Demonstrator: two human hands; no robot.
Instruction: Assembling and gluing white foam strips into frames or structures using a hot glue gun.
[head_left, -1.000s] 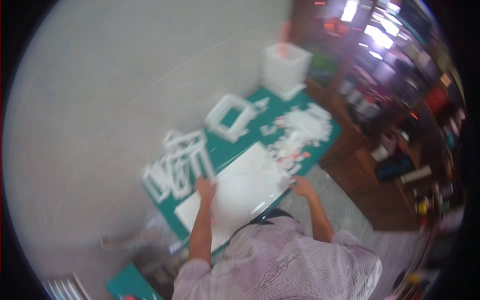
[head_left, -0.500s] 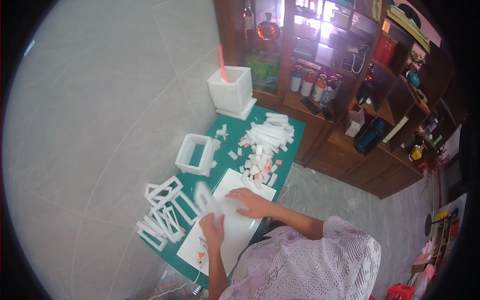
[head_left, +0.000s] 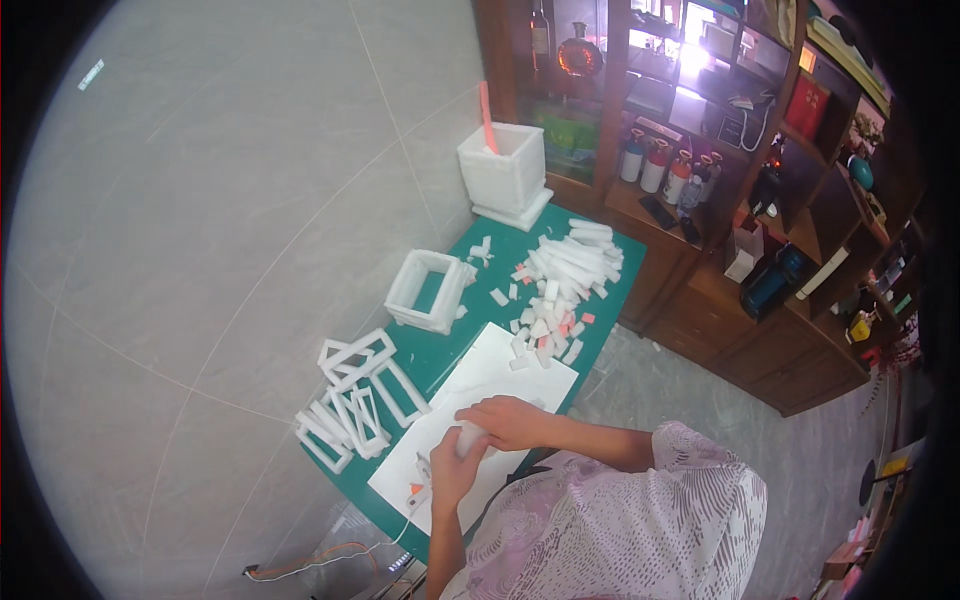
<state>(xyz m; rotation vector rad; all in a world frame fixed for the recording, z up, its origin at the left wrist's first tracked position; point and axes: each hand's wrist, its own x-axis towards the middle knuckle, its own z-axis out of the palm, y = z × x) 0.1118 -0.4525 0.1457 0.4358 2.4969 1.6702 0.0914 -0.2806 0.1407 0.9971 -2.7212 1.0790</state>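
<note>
My left hand [head_left: 455, 470] and my right hand [head_left: 508, 422] meet over the white board [head_left: 450, 395], both closed on a white foam piece [head_left: 469, 437]. Fingers cover most of it, so its full shape is hidden. Beside my left hand lies a white glue gun [head_left: 419, 482] with an orange part, its cable running off the table's near edge. To the left, several slim white foam frames [head_left: 350, 415] lie in a loose, overlapping heap. Farther back stands an open rectangular box of stacked white foam strips [head_left: 425, 312].
The green table [head_left: 465, 340] carries a pile of white foam strips [head_left: 575, 268] and small white and pink offcuts [head_left: 545, 325] at the right. A white foam bin [head_left: 505, 175] holding a pink strip stands at the far end. A wooden cabinet [head_left: 700, 345] is beyond; a grey wall [head_left: 230, 250] borders the left.
The blurred white foam piece by my left hand has come down between both hands. My hands have drawn together and closed on it. The whole view has shifted slightly.
</note>
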